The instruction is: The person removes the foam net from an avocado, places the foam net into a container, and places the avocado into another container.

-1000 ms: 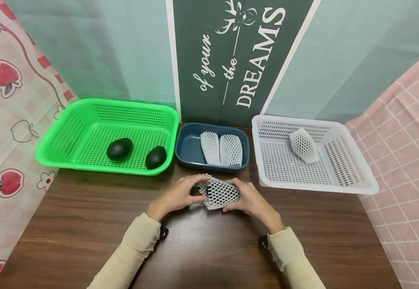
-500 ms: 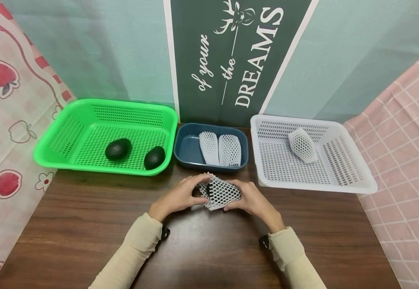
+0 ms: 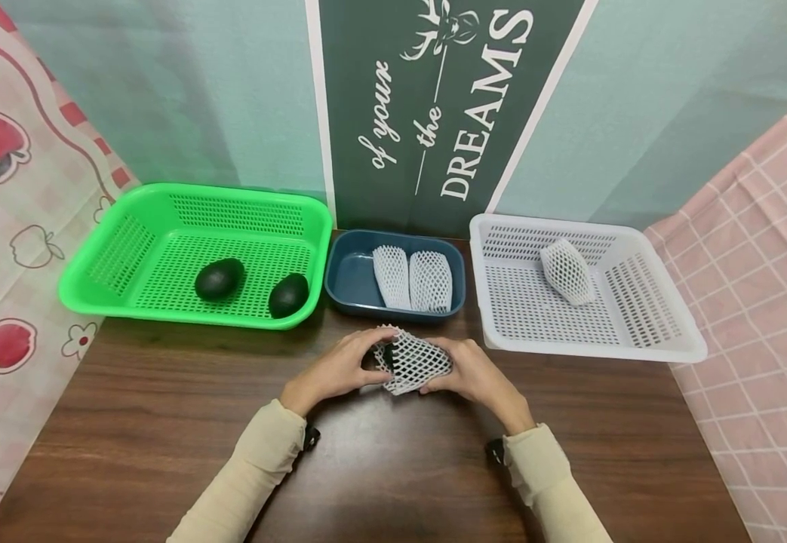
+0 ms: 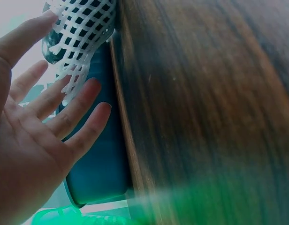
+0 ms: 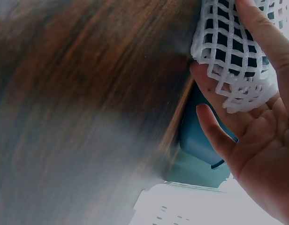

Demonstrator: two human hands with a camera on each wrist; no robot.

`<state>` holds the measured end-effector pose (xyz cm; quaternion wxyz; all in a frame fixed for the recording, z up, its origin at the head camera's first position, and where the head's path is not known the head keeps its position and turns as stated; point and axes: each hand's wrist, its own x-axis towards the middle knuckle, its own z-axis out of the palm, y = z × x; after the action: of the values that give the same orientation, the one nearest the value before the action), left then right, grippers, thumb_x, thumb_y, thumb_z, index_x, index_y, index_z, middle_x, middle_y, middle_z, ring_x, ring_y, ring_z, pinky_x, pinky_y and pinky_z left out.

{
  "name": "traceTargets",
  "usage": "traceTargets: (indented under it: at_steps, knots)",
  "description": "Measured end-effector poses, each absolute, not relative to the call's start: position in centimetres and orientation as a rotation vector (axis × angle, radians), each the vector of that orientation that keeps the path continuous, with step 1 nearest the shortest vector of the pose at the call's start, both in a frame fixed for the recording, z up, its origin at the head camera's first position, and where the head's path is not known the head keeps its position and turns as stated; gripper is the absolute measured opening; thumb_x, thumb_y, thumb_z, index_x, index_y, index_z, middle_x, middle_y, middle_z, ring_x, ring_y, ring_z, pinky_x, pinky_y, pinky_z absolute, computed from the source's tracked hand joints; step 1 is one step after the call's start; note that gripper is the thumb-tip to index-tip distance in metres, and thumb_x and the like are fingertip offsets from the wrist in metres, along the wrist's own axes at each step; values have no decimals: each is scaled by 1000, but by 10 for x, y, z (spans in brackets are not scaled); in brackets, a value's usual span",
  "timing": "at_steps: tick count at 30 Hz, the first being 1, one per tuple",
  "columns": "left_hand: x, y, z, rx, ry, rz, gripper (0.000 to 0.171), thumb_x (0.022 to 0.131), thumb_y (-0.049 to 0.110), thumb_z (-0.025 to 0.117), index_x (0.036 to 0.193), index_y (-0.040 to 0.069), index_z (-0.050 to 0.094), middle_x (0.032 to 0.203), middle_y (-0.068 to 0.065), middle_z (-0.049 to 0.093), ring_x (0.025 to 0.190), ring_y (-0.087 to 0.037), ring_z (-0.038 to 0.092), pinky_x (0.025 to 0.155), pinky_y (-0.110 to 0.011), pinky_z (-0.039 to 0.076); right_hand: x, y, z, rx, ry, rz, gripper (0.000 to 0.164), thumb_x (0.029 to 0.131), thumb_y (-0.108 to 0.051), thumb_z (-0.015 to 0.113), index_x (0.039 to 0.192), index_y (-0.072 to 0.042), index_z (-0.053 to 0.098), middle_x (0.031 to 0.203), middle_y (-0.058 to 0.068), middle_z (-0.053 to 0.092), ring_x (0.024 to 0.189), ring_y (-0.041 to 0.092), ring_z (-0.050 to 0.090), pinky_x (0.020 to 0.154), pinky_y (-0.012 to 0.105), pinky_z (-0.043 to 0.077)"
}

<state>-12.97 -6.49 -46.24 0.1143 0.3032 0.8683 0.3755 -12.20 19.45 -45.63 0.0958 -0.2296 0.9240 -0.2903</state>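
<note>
Over the table in front of the blue tray, both hands hold a white foam fruit net [image 3: 423, 363] with a dark avocado [image 4: 49, 49] inside it. My left hand [image 3: 340, 367] has thumb and fingertips at the net's open left end, where the dark skin shows. The right hand [image 3: 469, 371] grips the net's other end between thumb and fingers, as the right wrist view also shows with the net [image 5: 233, 51]. Two foam nets [image 3: 393, 277] lie flat in the blue tray [image 3: 352, 280].
At the left, a green basket [image 3: 162, 298] holds two dark avocados [image 3: 219, 279]. A white basket [image 3: 515, 317] at the right has a net-wrapped fruit [image 3: 567, 271] in it. Patterned cloths hang behind and at both sides of the brown wooden table [image 3: 400, 467].
Both hands and the foam net stay almost in place, with only tiny shifts. The whole scene drifts slightly in the head view.
</note>
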Motion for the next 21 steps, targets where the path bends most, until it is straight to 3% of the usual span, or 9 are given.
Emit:
traceTargets:
  at_steps: [8,15,21]
  knots:
    - [-131,-61,-465,948,2534,1100,75,82,25,82,147,10,46,147,-13,53,136,-33,50,113,-51,38,-123,191,-455,-726,2792,-777,67,67,-33,91,124,-7,67,112,6,74,96,15,68,83,37,56]
    - [-130,-63,-469,939,2527,1103,74,80,23,83,144,9,49,144,-13,54,134,-32,51,112,-50,40,-120,185,-463,-657,2846,-757,30,74,-14,86,101,-11,74,92,-2,75,80,11,67,69,32,54]
    - [-129,-65,-470,922,2532,1106,70,78,23,85,140,9,54,136,-12,56,123,-27,57,106,-46,46,-123,184,-464,-696,2839,-786,17,74,-8,83,85,-17,73,77,-9,70,70,4,60,64,27,51]
